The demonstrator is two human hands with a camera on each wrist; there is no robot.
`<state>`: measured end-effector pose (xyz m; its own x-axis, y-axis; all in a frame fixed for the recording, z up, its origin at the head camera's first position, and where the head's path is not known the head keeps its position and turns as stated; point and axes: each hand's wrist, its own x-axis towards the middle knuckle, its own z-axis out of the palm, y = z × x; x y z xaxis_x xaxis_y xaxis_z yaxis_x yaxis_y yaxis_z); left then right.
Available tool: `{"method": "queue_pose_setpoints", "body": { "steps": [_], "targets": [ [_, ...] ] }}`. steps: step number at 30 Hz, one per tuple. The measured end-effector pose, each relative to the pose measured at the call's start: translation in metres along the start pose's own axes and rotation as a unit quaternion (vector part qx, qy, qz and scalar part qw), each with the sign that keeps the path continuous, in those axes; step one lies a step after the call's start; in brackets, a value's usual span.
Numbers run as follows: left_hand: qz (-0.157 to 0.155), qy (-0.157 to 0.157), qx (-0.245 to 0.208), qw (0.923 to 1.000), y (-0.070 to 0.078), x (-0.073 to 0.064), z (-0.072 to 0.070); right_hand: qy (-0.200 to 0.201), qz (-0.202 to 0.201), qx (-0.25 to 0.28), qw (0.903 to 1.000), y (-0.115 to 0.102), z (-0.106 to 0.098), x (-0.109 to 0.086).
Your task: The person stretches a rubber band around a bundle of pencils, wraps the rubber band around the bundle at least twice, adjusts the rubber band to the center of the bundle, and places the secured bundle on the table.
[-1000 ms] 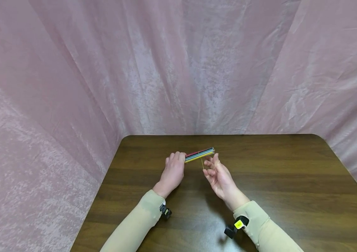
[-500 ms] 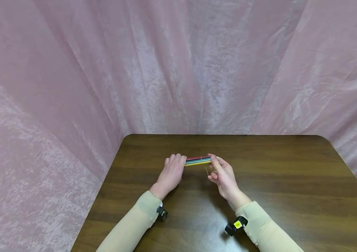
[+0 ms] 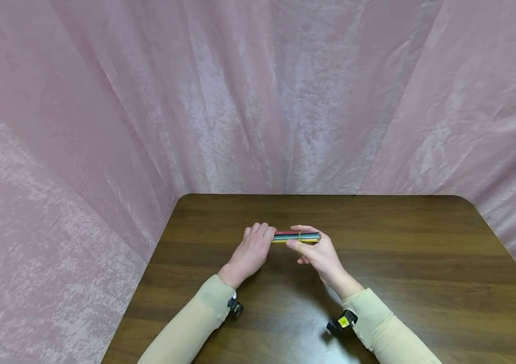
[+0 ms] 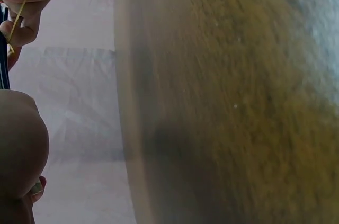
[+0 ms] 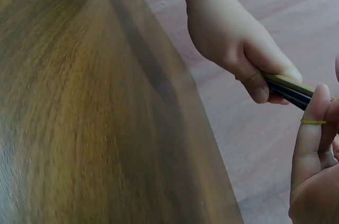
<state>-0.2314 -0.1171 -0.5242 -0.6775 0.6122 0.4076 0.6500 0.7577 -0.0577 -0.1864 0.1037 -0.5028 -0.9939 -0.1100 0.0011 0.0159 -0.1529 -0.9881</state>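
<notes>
My left hand grips the left end of a bundle of coloured pencils, red, dark, light blue and yellow, held level above the table. On the bundle's right part, my right hand has its thumb along the near side and a finger behind. A thin yellow rubber band crosses the pencils there. In the right wrist view the rubber band loops over a right-hand finger. The left wrist view shows the rubber band stretched from the right fingers beside the dark pencils.
Below the hands lies a brown wooden table with rounded far corners. A pink velvety curtain hangs behind it and at both sides. Black wrist cameras, such as the one on the right sleeve, jut out over the tabletop.
My right hand has come up from beside the pencils to hold their right part, its thumb sliding leftward along them. The bundle has turned from slanting up rightward to level.
</notes>
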Motion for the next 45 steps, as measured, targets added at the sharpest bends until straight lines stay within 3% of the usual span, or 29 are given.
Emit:
{"method": "queue_pose_setpoints", "body": {
  "steps": [10,18,26,32,34,36,39,43,45],
  "targets": [
    [0.011,-0.004,0.026,0.9996,-0.001,-0.004,-0.002,-0.029,0.031,-0.063,0.9971,0.0,-0.005,0.003],
    [-0.003,-0.024,0.014,0.9996,-0.001,-0.007,-0.005,-0.038,0.022,-0.043,0.9981,0.004,-0.005,0.002],
    [-0.014,-0.04,-0.013,0.999,0.0,-0.009,-0.007,-0.041,0.007,-0.057,0.9975,0.006,-0.002,0.002],
    [-0.032,-0.043,-0.027,0.9982,-0.002,-0.012,-0.009,-0.057,0.021,-0.035,0.9975,0.008,-0.007,0.0],
    [-0.045,-0.048,-0.035,0.9972,-0.003,-0.012,-0.01,-0.066,0.019,-0.053,0.9962,0.008,-0.007,-0.003],
    [-0.06,-0.051,-0.038,0.9962,-0.003,-0.011,-0.011,-0.075,-0.007,-0.096,0.9925,0.009,-0.004,-0.005],
    [-0.086,-0.052,-0.048,0.9938,-0.004,-0.009,-0.013,-0.08,-0.102,-0.184,0.9743,0.009,0.002,-0.011],
    [-0.126,-0.069,-0.081,0.9863,-0.006,-0.008,-0.014,-0.047,-0.268,-0.285,0.919,0.008,0.006,-0.016],
    [-0.146,-0.079,-0.102,0.9808,-0.007,-0.007,-0.016,-0.037,-0.322,-0.303,0.896,0.008,0.006,-0.017]
  ]
}}
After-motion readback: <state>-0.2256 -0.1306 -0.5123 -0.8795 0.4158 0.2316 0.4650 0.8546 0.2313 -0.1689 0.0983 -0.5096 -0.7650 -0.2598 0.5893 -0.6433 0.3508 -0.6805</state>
